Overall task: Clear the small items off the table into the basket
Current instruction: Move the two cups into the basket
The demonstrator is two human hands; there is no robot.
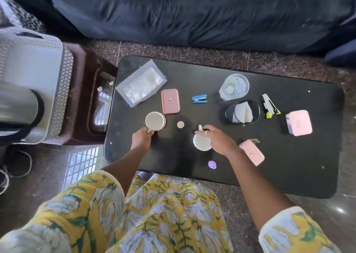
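In the head view, a black glossy rectangular worktop (289,166) carries the clutter. The pale grey perforated plastic basket (65,79) stands off its left end on a dark brown plastic stool (86,70).

The left hand (142,137) has its fingers curled round the handle of a white fluted ceramic cup (155,121). This cup sits near the worktop's left edge with its handle pointing back toward the person. The right hand (215,137) reaches over a second white ceramic cup (201,143) near the middle of the front edge. Its fingers are bent down on the far rim, and the handle juts out beyond them, away from the person. Whether either cup has left the surface cannot be told.

The basket lies to the left of both hands. The left hand and its cup are clearly nearer, just across the gap at the worktop's edge. The right hand's cup would have to cross in front of the body to get there.

A small cream round cap (180,124) lies between the two cups, and a small purple rounded piece (212,164) sits near the front edge. Both are yet to be cleared.
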